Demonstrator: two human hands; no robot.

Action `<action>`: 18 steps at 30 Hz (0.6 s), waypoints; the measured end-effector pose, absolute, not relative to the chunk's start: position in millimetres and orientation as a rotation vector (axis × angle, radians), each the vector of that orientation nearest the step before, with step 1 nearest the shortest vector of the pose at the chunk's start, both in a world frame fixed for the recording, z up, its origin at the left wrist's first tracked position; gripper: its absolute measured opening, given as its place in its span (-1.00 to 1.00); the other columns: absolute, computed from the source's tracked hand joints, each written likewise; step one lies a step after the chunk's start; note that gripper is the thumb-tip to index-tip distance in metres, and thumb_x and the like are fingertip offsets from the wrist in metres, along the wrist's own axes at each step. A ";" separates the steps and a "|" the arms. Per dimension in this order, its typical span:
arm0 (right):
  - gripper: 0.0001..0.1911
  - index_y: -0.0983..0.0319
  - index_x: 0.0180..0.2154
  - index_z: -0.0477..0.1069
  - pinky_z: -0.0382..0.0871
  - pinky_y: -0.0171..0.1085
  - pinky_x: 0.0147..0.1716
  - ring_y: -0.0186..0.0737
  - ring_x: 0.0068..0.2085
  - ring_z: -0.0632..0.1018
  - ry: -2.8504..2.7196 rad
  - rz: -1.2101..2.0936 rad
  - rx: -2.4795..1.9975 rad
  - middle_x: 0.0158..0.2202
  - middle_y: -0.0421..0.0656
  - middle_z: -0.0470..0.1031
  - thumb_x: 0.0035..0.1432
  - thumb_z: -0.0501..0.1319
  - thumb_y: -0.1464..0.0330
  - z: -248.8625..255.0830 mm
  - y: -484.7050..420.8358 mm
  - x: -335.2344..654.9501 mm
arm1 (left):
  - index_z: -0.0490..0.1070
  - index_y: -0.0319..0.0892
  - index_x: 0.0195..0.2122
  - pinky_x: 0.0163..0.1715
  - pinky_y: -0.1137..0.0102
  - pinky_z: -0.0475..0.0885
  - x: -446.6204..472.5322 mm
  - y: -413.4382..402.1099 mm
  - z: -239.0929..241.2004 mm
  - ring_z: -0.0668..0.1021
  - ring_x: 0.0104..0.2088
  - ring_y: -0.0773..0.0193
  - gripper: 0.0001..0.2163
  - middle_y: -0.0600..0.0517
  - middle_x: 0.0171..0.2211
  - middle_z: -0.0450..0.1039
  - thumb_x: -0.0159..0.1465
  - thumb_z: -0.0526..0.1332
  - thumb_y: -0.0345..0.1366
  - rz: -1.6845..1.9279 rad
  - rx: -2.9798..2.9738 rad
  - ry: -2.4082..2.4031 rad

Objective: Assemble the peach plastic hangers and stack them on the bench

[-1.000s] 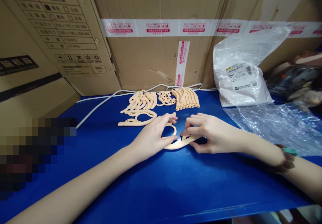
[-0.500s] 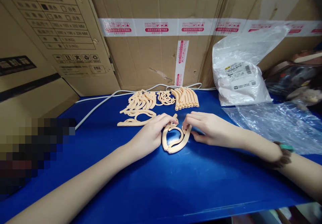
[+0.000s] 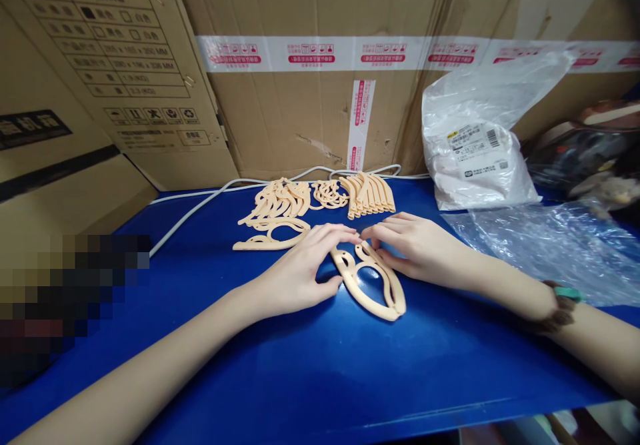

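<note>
A beige plastic folding hanger (image 3: 361, 298), folded into a pointed loop, lies on the blue table top between my two hands. My left hand (image 3: 305, 268) is at its left side, the fingers reaching over its upper end and the thumb against its outer edge. From the right, my right hand (image 3: 415, 245) grips its upper right part with bent fingers, which partly cover that end. Behind my left hand rests another beige hanger (image 3: 265, 245). Farther back are a heap of curved beige pieces (image 3: 283, 198), small hooks (image 3: 330, 195) and a row of hanger arms (image 3: 370, 195).
Large cardboard boxes (image 3: 300, 118) stand along the back and left. A white cable (image 3: 200, 195) runs behind the pieces. At the right are a white plastic bag (image 3: 475, 158) and a clear plastic sheet (image 3: 550, 245). The table's front edge (image 3: 425, 425) shows below.
The folding hanger has turned, its pointed end swinging from lower left to lower right. My left thumb has come into view at its side; my right hand has shifted slightly.
</note>
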State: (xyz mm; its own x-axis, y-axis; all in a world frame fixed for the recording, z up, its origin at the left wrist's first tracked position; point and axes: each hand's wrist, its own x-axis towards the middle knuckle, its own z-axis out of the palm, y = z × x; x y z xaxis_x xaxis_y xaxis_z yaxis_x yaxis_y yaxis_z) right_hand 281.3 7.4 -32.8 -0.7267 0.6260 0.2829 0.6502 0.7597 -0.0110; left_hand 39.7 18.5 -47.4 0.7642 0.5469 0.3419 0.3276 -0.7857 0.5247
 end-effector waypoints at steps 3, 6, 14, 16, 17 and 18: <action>-0.81 0.25 -0.13 0.31 0.30 -0.18 -0.18 -0.14 -0.20 0.50 -2.636 0.123 -1.031 -0.22 -0.05 0.51 0.35 -0.01 0.32 -30.3 2.6 277.2 | 0.21 -0.05 0.11 0.23 0.12 0.15 40.4 14.6 -46.1 0.22 0.24 0.10 -0.51 -0.05 0.19 0.22 0.15 0.30 -0.33 0.631 2.507 0.669; -0.82 0.21 -0.13 0.26 0.31 -0.24 -0.18 -0.22 -0.19 0.47 -2.561 0.494 -1.013 -0.18 -0.11 0.47 0.37 -0.01 0.27 -28.0 -3.5 273.0 | 0.16 -0.06 0.15 0.19 0.14 0.22 41.6 10.9 -44.9 0.29 0.20 0.10 -0.43 -0.07 0.18 0.23 0.13 0.33 -0.30 0.567 2.454 0.732; -0.87 0.20 -0.23 0.28 0.29 -0.26 -0.21 -0.22 -0.19 0.46 -2.489 0.490 -1.029 -0.18 -0.11 0.46 0.33 0.05 0.28 -28.4 -6.7 271.8 | 0.07 -0.10 0.26 0.14 0.00 0.24 43.5 7.2 -46.1 0.31 0.19 -0.10 -0.12 -0.18 0.23 0.19 -0.02 0.39 0.09 0.464 2.477 0.876; -0.85 0.21 -0.26 0.31 0.28 -0.26 -0.22 -0.21 -0.21 0.46 -2.454 0.361 -1.097 -0.23 -0.11 0.46 0.32 0.06 0.28 -27.1 -3.5 274.5 | 0.12 -0.11 0.23 0.11 0.01 0.28 43.9 6.8 -43.9 0.35 0.15 -0.09 -0.19 -0.18 0.20 0.25 0.02 0.38 0.04 0.435 2.503 0.917; -0.83 0.21 -0.27 0.32 0.27 -0.27 -0.25 -0.21 -0.25 0.46 -2.436 0.312 -1.144 -0.26 -0.12 0.46 0.32 0.06 0.27 -26.5 -1.6 276.2 | 0.13 -0.12 0.22 0.09 0.03 0.31 43.8 6.8 -42.6 0.38 0.12 -0.07 -0.23 -0.16 0.17 0.29 0.04 0.38 0.01 0.427 2.516 0.922; -0.80 0.22 -0.28 0.33 0.26 -0.27 -0.29 -0.22 -0.28 0.46 -2.422 0.282 -1.198 -0.29 -0.13 0.46 0.32 0.05 0.24 -26.0 0.3 278.0 | 0.14 -0.12 0.22 0.07 0.05 0.33 43.5 7.1 -41.3 0.40 0.10 -0.05 -0.26 -0.15 0.15 0.32 0.06 0.37 -0.03 0.427 2.532 0.914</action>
